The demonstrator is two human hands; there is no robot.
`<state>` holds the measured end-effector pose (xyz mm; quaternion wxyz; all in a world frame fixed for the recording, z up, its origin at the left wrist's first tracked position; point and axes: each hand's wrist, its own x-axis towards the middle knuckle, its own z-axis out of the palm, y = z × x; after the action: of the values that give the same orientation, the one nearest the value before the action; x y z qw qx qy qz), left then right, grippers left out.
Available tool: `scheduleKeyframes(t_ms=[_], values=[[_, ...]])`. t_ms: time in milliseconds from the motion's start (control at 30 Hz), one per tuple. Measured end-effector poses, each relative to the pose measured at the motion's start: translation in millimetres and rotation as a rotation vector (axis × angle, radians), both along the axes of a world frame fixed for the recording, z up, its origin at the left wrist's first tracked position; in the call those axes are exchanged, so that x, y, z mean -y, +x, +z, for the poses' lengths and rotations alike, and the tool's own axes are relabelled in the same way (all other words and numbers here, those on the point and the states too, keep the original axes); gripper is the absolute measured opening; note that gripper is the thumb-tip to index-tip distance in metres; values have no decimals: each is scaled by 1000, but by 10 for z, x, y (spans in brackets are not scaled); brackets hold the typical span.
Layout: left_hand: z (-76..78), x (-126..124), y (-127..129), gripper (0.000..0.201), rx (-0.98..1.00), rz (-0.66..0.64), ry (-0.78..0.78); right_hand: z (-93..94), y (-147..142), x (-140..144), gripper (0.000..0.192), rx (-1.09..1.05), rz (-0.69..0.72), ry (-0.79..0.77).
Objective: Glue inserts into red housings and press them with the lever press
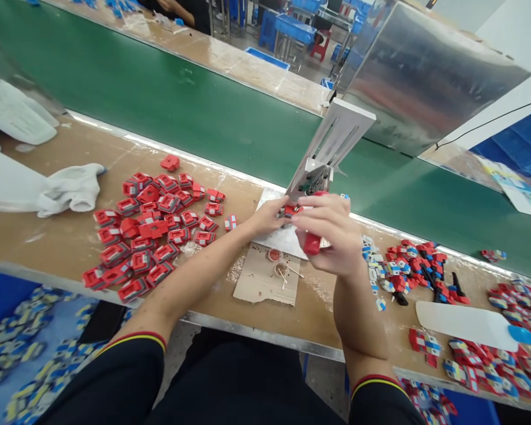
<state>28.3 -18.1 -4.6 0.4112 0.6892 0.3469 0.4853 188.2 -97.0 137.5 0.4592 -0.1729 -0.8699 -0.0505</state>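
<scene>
My left hand (269, 216) is closed on a small red plastic part (292, 211) at the base of an upright slotted metal fixture (343, 127). My right hand (330, 233) wraps round a red handle (312, 243) in front of this fixture. The handle's join to the metal is hidden behind my fingers. Under both hands lies a pale base plate (272, 237). Nearer to me, a cardboard piece (265, 274) carries two small cups, one with a red substance (274, 255), and some cotton swabs (284, 277).
A heap of red toy-vehicle parts (150, 227) covers the bench's left side, beside white gloves (73, 189). Red, white and blue pieces (407, 265) and a white bottle (466, 324) lie right. A green conveyor belt (181, 100) runs behind; a co-worker's arm (177, 9) shows beyond.
</scene>
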Motion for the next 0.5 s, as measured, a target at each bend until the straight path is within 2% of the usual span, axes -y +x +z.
scheduleKeyframes(t_ms=[67,133,200,333,433,500], values=[[13,10,-10,22,-78,-47,35,-203,64,93,35,39,-69,-8],[31,23,-24,25,-160,-82,69,-310,122,127,38,-21,-132,-48],[46,32,-33,29,-195,-84,74,-308,165,131,39,-115,-156,-93],[59,32,-34,34,-209,-93,55,-185,160,127,26,-267,-172,-158],[60,29,-32,33,-207,-91,49,-225,87,164,18,-467,-239,-344],[62,30,-34,32,-212,-92,56,-310,50,217,21,-557,-192,-583]])
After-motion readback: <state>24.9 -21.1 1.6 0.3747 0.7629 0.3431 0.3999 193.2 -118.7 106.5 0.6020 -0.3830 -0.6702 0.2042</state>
